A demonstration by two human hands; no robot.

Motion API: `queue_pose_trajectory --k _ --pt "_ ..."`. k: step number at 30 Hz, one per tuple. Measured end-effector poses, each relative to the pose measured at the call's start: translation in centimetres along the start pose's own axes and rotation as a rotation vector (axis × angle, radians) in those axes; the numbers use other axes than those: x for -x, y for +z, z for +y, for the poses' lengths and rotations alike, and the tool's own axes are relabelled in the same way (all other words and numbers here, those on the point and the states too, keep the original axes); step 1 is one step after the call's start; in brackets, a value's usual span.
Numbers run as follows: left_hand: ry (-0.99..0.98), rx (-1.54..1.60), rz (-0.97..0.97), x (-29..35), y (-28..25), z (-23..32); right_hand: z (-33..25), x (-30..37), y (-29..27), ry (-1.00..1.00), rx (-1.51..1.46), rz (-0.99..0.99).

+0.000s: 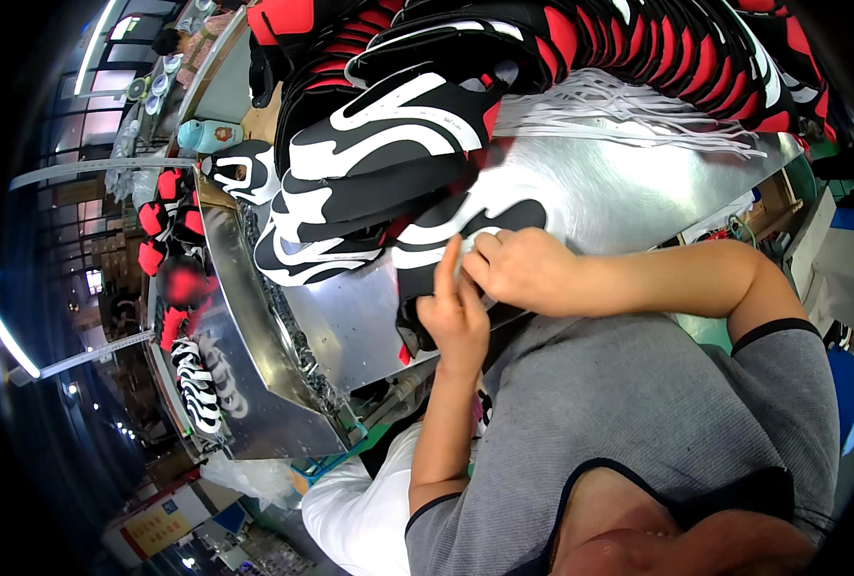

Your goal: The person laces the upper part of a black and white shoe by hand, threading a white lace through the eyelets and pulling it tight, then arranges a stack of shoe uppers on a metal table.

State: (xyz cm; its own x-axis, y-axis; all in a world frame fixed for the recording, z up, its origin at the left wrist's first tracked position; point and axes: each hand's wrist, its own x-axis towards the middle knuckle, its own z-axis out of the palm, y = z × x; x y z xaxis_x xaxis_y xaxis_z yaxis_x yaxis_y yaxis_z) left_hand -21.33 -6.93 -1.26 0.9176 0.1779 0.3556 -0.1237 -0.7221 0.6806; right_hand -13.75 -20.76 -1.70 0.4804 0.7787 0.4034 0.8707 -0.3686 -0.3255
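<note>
A black-and-white shoe upper lies on the metal tabletop just in front of me, under both hands. My left hand is at its near edge, index finger stretched along it and the other fingers curled in on the material. Beside it, my right hand is closed in a pinch over the upper, its fingertips close to the left fingers. Whatever is between the right fingertips is too small to make out. Part of the upper is hidden beneath my hands. Just beyond lies a pile of similar black-and-white uppers.
White laces are spread along the far side of the metal tabletop. Long rows of red-and-black uppers stand behind them. At left are a metal-sided bench, a light-blue container and more shoe parts.
</note>
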Motion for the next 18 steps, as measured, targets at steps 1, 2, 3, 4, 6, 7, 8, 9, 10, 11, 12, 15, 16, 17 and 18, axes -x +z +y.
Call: queue_pose_trajectory --k 1,2,3,4,6,7,8,9,10,11,12,15,16,17,18 --pt "-0.115 0.063 -0.012 0.0 -0.6 0.4 0.9 -0.1 0.0 0.043 -0.176 0.016" --pt "-0.231 0.125 -0.023 0.0 -1.1 0.8 2.4 -0.2 -0.2 0.086 -0.351 0.033" --pt "-0.272 0.248 0.027 0.1 -0.7 1.2 3.4 -0.4 -1.0 0.273 -0.679 -0.061" --pt "-0.311 0.372 0.083 0.1 -0.3 1.6 3.7 -0.5 -2.5 0.289 -0.648 -0.069" --pt "-0.398 0.473 0.070 -0.1 -0.2 2.5 3.2 0.4 -2.5 0.272 -0.608 -0.014" --pt "-0.423 0.418 0.099 0.2 0.0 1.4 2.9 0.5 -2.5 0.274 -0.610 -0.010" --pt "-0.410 0.399 0.100 0.2 0.0 1.3 2.5 0.5 -2.6 0.275 -0.612 -0.006" --pt "-0.392 0.379 0.103 0.1 0.0 1.3 2.4 0.5 -2.7 0.273 -0.611 0.002" --pt "-0.374 0.360 0.107 0.1 0.0 1.3 2.4 0.5 -2.8 0.277 -0.607 -0.008" --pt "-0.403 0.392 0.102 0.2 0.0 1.2 2.4 0.5 -2.9 0.281 -0.603 -0.019" --pt "-0.378 0.348 0.080 0.2 0.0 1.3 2.5 0.7 -2.9 0.289 -0.598 -0.031" --pt "-0.285 0.179 0.019 0.4 0.2 1.4 2.3 0.7 -2.6 0.181 -0.343 -0.019" --pt "-0.190 0.109 0.004 0.5 0.3 1.3 2.1 0.5 -2.5 0.127 -0.235 -0.016" --pt "-0.094 0.039 -0.011 0.5 0.4 1.2 1.7 0.0 -2.7 0.049 -0.132 -0.009" --pt "0.002 -0.030 -0.026 0.6 0.6 1.1 1.3 -0.2 -1.6 -0.001 -0.104 0.017"
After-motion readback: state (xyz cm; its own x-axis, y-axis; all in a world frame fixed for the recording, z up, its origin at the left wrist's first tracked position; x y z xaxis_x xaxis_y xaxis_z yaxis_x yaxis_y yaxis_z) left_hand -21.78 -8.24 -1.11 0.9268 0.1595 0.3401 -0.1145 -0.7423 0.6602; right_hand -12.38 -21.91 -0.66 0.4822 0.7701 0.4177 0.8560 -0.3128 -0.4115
